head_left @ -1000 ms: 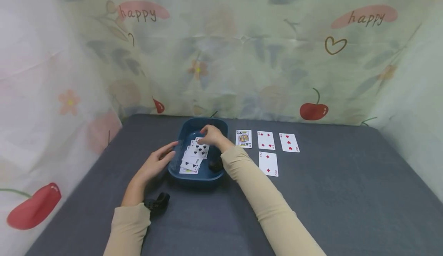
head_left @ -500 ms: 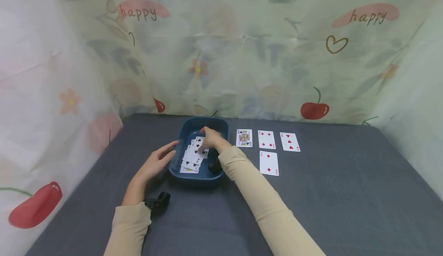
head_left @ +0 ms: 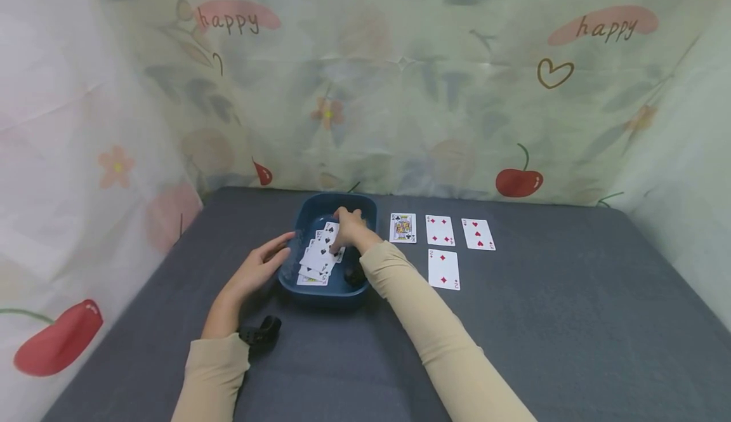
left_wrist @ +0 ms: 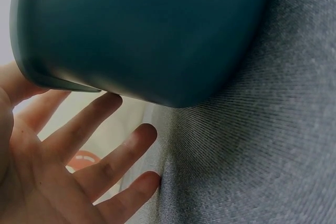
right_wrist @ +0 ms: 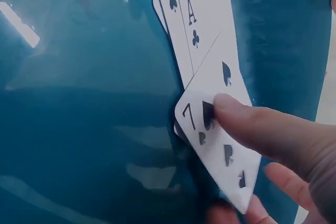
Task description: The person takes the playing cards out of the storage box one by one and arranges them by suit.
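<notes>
A dark blue basin [head_left: 325, 296] holds a loose pile of playing cards. My right hand [head_left: 349, 230] reaches into it and pinches the seven of spades [right_wrist: 210, 139], thumb on its face and fingertips at its lower edge. That card lies slantwise over the ace of clubs [right_wrist: 207, 22] and other cards. In the left wrist view, my left hand [left_wrist: 79, 156] has its fingers spread, at the outside of the basin wall. From the head view, the left hand's fingertips are at the basin's left rim.
Right of the basin, face up on the dark cloth, lie a king [head_left: 403, 228], a four of diamonds [head_left: 440, 230], a three of hearts [head_left: 478, 235] and, nearer, a two of diamonds [head_left: 443, 270]. A patterned curtain [head_left: 400, 124] hangs behind.
My right hand lowered onto the pile, and the seven of spades has turned and shifted under its thumb. The left hand has stayed at the basin's side.
</notes>
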{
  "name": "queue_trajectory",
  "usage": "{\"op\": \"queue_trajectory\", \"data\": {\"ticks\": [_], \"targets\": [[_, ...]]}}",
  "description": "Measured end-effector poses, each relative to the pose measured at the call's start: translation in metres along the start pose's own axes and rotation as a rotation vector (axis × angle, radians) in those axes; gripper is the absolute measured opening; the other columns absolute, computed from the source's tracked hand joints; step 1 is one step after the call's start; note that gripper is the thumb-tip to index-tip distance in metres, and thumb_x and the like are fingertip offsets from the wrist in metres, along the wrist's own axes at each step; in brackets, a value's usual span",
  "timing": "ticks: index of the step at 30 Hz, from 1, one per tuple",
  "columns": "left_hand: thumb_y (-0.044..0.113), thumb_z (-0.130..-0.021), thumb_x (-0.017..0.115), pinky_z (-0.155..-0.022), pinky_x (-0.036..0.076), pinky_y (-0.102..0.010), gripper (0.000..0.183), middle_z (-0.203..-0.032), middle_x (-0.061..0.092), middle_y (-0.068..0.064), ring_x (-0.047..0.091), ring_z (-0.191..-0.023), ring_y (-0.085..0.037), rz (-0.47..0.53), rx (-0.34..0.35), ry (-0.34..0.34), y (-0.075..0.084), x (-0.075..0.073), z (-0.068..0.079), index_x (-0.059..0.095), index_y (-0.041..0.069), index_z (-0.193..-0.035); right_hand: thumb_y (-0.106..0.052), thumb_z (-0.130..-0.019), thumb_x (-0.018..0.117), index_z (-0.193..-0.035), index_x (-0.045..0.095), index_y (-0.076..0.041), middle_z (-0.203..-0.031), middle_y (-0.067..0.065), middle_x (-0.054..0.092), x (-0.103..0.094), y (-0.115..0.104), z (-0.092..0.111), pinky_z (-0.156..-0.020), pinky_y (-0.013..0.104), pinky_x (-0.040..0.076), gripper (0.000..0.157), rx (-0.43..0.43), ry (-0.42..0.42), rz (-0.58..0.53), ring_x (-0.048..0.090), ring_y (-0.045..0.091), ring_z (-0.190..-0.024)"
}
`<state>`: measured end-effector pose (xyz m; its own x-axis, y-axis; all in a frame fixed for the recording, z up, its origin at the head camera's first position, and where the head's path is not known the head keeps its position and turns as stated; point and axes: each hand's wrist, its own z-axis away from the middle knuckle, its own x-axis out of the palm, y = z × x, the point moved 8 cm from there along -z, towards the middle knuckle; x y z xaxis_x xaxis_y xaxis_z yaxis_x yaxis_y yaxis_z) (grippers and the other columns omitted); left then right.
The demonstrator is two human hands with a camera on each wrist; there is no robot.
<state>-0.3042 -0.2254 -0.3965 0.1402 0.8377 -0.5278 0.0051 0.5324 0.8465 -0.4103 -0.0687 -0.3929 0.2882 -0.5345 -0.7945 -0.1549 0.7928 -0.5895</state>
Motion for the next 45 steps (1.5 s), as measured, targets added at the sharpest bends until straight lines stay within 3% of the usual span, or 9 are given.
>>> {"op": "queue_trajectory", "data": {"ticks": [3,7,9,14,22,26,32,45], "targets": [[0.028,-0.1,0.041,-0.11,0.027,-0.059,0.051,-0.153,0.025,-0.02,0.028,-0.139,-0.041,0.002,-0.002,-0.007,0.011,0.0,0.005,0.029,0.012,-0.147,-0.004,-0.065,0.081,-0.128,0.045,-0.008,-0.131,0.021,0.044,-0.006,-0.002,-0.001,-0.102,0.041,0.042,0.073,-0.03,0.018,-0.029,0.046,0.033,-0.119],[0.03,-0.1,0.041,-0.11,0.026,-0.058,0.051,-0.154,0.025,-0.017,0.028,-0.139,-0.039,0.001,0.004,0.002,0.002,0.0,0.0,0.03,0.015,-0.147,-0.001,-0.07,0.076,-0.129,0.044,-0.008,-0.131,0.018,0.052,-0.018,-0.01,-0.002,-0.101,0.038,0.043,0.067,-0.101,0.03,-0.076,0.049,0.031,-0.12],[0.034,-0.099,0.042,-0.11,0.026,-0.058,0.051,-0.154,0.026,-0.015,0.028,-0.14,-0.038,-0.004,0.006,0.008,-0.007,0.0,-0.006,0.03,0.018,-0.147,0.0,-0.074,0.073,-0.129,0.044,-0.008,-0.126,0.018,0.056,-0.025,-0.013,0.001,-0.095,0.037,0.047,0.063,-0.134,0.028,-0.108,0.055,0.03,-0.114],[0.036,-0.099,0.041,-0.11,0.026,-0.057,0.051,-0.154,0.027,-0.014,0.028,-0.14,-0.037,-0.011,-0.005,0.007,-0.009,0.0,-0.006,0.031,0.021,-0.147,-0.001,-0.08,0.066,-0.128,0.045,-0.009,-0.11,0.02,0.064,-0.039,-0.02,0.007,-0.075,0.03,0.051,0.053,-0.175,0.017,-0.185,0.063,0.029,-0.1],[0.036,-0.099,0.041,-0.11,0.027,-0.057,0.051,-0.154,0.026,-0.015,0.028,-0.139,-0.038,-0.011,0.001,-0.002,-0.009,-0.001,-0.006,0.031,0.02,-0.147,-0.005,-0.083,0.063,-0.105,0.061,-0.005,-0.098,0.017,0.066,-0.056,-0.025,0.018,-0.063,0.019,0.045,0.022,-0.265,0.029,-0.217,0.062,0.019,-0.084],[0.037,-0.099,0.041,-0.11,0.027,-0.057,0.052,-0.154,0.026,-0.014,0.028,-0.14,-0.037,-0.011,-0.02,0.003,-0.011,0.0,-0.007,0.031,0.021,-0.147,-0.007,-0.085,0.061,-0.101,0.066,-0.004,-0.092,0.015,0.067,-0.064,-0.022,0.027,-0.062,0.019,0.044,0.017,-0.299,0.02,-0.225,0.059,0.017,-0.077],[0.041,-0.098,0.042,-0.11,0.027,-0.058,0.054,-0.154,0.027,-0.015,0.029,-0.139,-0.038,-0.021,-0.023,0.014,-0.011,0.0,-0.008,0.031,0.021,-0.147,-0.009,-0.087,0.06,-0.103,0.066,-0.003,-0.093,0.013,0.066,-0.079,0.0,0.038,-0.066,0.019,0.045,0.018,-0.279,0.037,-0.304,0.058,0.017,-0.081],[0.035,-0.098,0.044,-0.109,0.03,-0.057,0.053,-0.152,0.029,-0.017,0.03,-0.138,-0.04,-0.048,0.041,0.002,-0.001,-0.003,-0.005,0.033,0.015,-0.145,-0.01,-0.092,0.053,-0.121,0.057,-0.004,-0.128,0.018,0.055,-0.124,0.085,0.06,-0.093,0.038,0.045,0.03,-0.137,0.095,-0.379,0.05,0.029,-0.12]]}}
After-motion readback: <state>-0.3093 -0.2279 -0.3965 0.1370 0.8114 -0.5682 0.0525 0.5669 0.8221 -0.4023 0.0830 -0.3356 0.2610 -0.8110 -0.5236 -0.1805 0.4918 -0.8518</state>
